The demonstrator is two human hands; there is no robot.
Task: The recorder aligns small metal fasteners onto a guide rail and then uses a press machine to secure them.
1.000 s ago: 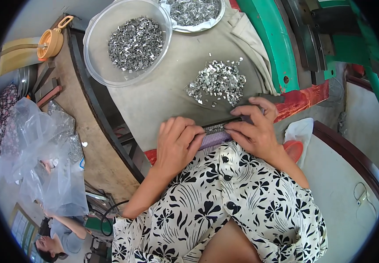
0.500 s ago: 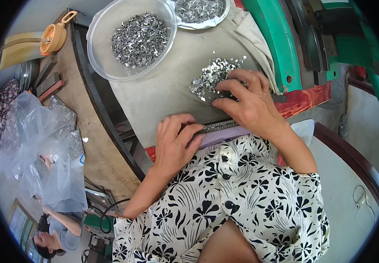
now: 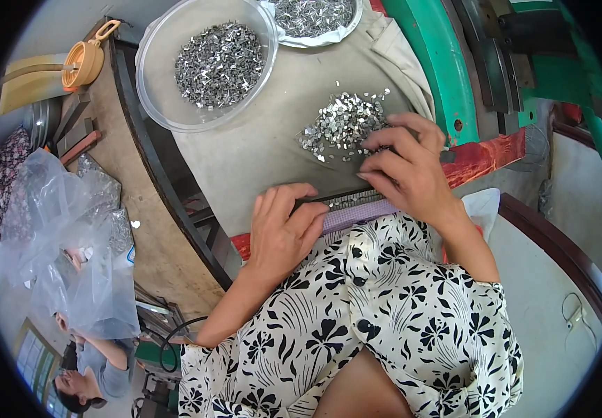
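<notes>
Head view, metal chips (image 3: 339,125), cloth (image 3: 266,153); green frame (image 3: 447,83)

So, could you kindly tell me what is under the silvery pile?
Cloth shows around the pile; whatever lies directly beneath is covered, and the right hand hides part of its right side.

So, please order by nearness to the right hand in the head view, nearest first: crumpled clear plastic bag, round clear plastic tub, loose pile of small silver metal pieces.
1. Loose pile: just ahead-left of the right hand.
2. Plastic tub: farther ahead and left.
3. Plastic bag: far left.
</notes>
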